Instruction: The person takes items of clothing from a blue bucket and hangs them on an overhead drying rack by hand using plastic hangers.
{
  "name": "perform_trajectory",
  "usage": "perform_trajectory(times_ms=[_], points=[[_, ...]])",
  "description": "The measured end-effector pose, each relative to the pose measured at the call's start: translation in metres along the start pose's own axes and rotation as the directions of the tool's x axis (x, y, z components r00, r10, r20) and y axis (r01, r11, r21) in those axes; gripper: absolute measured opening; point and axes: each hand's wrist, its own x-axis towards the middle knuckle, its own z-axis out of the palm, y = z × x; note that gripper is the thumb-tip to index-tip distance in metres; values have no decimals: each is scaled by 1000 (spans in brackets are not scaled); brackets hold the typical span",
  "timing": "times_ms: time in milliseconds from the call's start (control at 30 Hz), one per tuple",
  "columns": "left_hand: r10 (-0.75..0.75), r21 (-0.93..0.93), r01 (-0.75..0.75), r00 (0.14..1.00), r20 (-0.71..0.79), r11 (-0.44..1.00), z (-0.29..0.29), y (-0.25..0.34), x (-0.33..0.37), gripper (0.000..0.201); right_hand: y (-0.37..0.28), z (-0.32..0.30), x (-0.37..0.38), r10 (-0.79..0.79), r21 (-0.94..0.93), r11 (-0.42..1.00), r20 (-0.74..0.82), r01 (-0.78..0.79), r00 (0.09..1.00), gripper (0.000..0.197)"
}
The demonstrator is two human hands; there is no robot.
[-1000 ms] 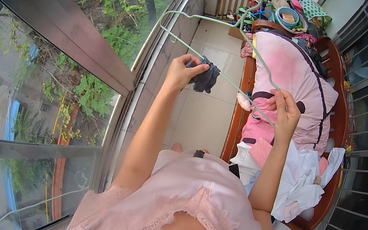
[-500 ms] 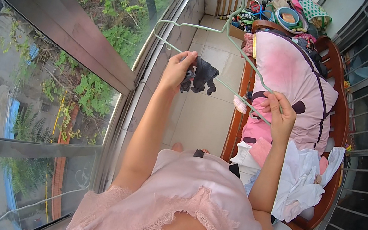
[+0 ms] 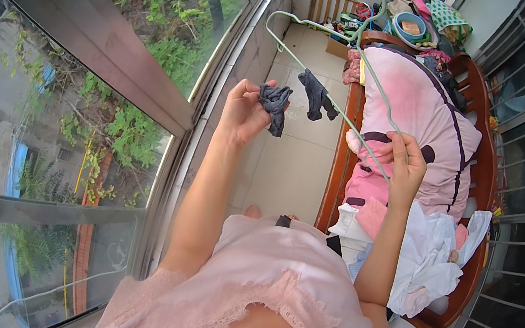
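Between the thumb and fingers of my left hand (image 3: 248,109) is a crumpled dark grey sock (image 3: 275,105), away from the hanger. My right hand (image 3: 406,164) pinches one corner of a pale green clothes hanger (image 3: 384,102), which is held up in the air and tilted, its hook pointing to the far end. A second dark grey sock (image 3: 317,97) is draped over the hanger's long lower bar, to the right of my left hand. My right fingertips partly cover the corner they grip.
A reddish wooden bench (image 3: 339,177) along the right carries a pink cushion (image 3: 404,83) and white clothes (image 3: 430,261). Windows (image 3: 161,22) line the left side. Basins (image 3: 410,27) and bundled things stand at the far end, beyond the tiled floor (image 3: 276,166).
My left hand has come off the hanger with one sock, leaving the other on the bar. The hanger has shifted right and swung slightly; my right hand still grips its corner.
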Motion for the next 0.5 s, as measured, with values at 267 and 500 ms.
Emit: perform_trajectory(times_ms=[267,500], points=[[32,650,-50,999,39,758,39,-39,-13,18,16,33,-9,139,200,967,116,-160,983,32],[-27,774,-33,998,65,633,46,-55,-14,28,19,51,-6,159,224,956,154,-191,975,35]])
